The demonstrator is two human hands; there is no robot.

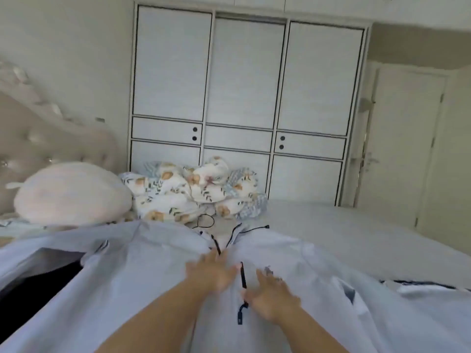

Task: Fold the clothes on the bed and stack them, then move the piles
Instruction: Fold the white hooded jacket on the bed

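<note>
I see the pale blue jacket (142, 271) spread flat on the bed (356, 233), my left hand (211, 272) and right hand (271, 299) both spread, pressing it either side of its zipper (243, 276).

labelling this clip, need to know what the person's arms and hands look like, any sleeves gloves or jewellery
Both forearms are bare up to the frame's lower edge: no sleeves or cuffs in view. The left hand and right hand wear no gloves. No watch or bracelet shows at either wrist. The picture is too blurred to tell about rings.
</note>
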